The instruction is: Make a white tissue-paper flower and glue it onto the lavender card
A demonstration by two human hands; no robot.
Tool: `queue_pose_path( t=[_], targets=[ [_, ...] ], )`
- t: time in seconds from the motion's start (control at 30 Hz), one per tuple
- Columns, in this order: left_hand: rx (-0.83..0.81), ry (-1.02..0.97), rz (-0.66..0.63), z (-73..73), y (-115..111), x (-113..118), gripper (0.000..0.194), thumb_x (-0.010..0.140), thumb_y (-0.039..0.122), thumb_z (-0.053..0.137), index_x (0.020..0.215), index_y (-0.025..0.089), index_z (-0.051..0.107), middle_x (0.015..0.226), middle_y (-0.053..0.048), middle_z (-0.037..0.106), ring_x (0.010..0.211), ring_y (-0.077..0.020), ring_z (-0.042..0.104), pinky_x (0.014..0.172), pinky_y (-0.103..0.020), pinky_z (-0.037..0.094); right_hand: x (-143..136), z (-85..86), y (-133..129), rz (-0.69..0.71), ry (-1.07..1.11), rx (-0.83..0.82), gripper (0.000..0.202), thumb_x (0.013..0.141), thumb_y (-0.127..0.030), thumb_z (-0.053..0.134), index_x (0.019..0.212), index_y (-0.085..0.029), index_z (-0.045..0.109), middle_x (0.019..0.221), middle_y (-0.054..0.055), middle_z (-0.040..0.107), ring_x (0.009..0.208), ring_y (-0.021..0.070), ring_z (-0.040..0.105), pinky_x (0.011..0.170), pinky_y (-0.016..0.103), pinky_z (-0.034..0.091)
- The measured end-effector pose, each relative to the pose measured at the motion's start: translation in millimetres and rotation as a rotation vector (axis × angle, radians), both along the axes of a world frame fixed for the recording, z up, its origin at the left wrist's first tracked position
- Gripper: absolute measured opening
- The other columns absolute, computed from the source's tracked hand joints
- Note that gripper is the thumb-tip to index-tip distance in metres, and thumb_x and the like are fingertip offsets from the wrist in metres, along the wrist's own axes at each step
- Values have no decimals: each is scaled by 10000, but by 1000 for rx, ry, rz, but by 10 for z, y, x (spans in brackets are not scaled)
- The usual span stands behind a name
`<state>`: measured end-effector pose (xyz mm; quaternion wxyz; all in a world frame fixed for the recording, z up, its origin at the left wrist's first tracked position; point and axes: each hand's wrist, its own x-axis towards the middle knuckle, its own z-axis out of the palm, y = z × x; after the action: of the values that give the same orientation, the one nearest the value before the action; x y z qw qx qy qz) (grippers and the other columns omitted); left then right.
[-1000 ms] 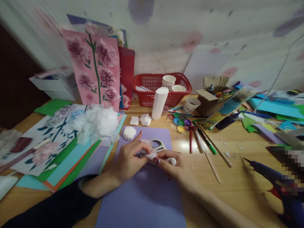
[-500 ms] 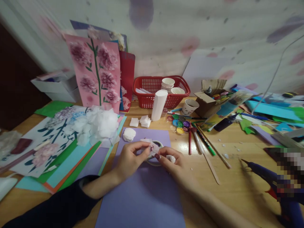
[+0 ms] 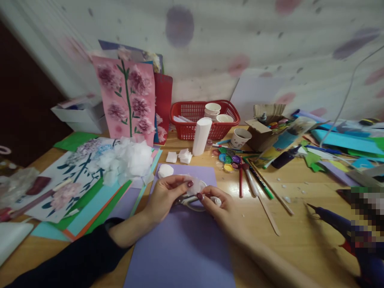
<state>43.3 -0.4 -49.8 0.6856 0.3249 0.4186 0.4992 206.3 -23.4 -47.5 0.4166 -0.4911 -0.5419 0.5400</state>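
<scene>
Between my two hands is a thin white piece of tissue paper [image 3: 197, 185], held over the purple sheet [image 3: 180, 248]. My left hand [image 3: 168, 196] pinches its left side between thumb and fingers. On the other side, my right hand [image 3: 219, 206] pinches the tissue's lower right edge. Scissors [image 3: 192, 203] lie on the sheet beneath, partly hidden by my hands. A small white crumpled piece [image 3: 216, 201] shows by my right fingers; whether it is held I cannot tell. A round white wad [image 3: 165, 171] rests at the sheet's upper left corner.
Tissue squares [image 3: 184, 156] and a white paper roll [image 3: 202, 137] stand before a red basket [image 3: 205, 128]. Fluffy white tissue [image 3: 132, 158] covers pictures at left. Paints [image 3: 228, 159], brushes [image 3: 249, 180], a paper cup [image 3: 241, 138] and a glue gun [image 3: 336, 222] are at right.
My left thumb and fingers have shifted slightly on the tissue, which now looks more spread out. More of the scissors shows below my hands. The camera view has tilted a little.
</scene>
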Motion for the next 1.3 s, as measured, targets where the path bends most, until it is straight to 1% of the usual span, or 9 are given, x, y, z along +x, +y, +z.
queue_pose_path(
  t=[0.17,0.4,0.53,0.63,0.73,0.83,0.97,1.1,1.3],
  targets=[
    [135,97,131,4,125,-81,290,555,268,869,797,147,763,769,-41,755,653,-102,657,622,-190,516,-14,5,-14,29,54,-50,346,748,-489,654,823,-151,648,588,-41,487,519,80,376,504,212,282],
    [538,577,751,294,578,-886,288,668,349,743,914,206,706,614,37,610,552,-103,566,580,-236,468,-8,-131,54,91,477,-280,388,772,-532,614,871,-157,620,447,-110,319,385,49,158,381,192,134],
    [548,814,764,376,599,-1313,391,495,175,815,873,219,722,958,-80,683,962,-269,624,804,-377,462,7,-154,103,114,748,-363,325,753,-450,686,860,-150,623,453,-111,365,367,31,135,358,166,130],
    [565,1054,814,390,506,-1352,484,488,140,808,958,204,714,1257,-147,572,1301,-448,374,1003,-569,300,26,-156,133,90,901,-454,293,818,-410,650,885,-126,628,546,-49,509,379,44,353,362,156,253],
    [775,1196,697,403,334,-1087,305,738,207,689,1043,222,692,1311,-123,544,1317,-395,371,1061,-573,245,35,-154,144,61,972,-560,330,938,-403,491,942,-100,621,737,66,657,590,124,628,533,223,483],
    [975,1222,413,381,80,-609,89,797,280,680,871,262,726,982,-44,710,1098,-275,577,1050,-475,327,28,-143,126,98,1014,-605,423,972,-461,390,987,-92,597,924,151,695,854,208,702,760,324,536],
    [1129,1272,-25,269,-220,-13,276,720,372,780,979,295,724,1130,-48,697,1164,-312,532,1075,-569,169,4,-103,82,201,1065,-572,448,926,-556,432,959,-134,580,870,99,690,881,211,684,836,349,507],
    [997,1203,-129,148,-262,233,271,716,351,784,945,232,701,1081,-69,721,1082,-293,569,1041,-556,203,-11,-57,59,244,1021,-527,418,840,-600,540,880,-184,557,805,47,668,922,236,659,834,380,500],
    [878,1035,-118,117,-116,161,77,759,145,689,726,204,653,946,-30,731,982,-238,608,964,-472,330,8,-86,76,235,946,-500,344,832,-492,607,957,-172,589,802,48,682,927,223,665,842,352,491]
  ],
)
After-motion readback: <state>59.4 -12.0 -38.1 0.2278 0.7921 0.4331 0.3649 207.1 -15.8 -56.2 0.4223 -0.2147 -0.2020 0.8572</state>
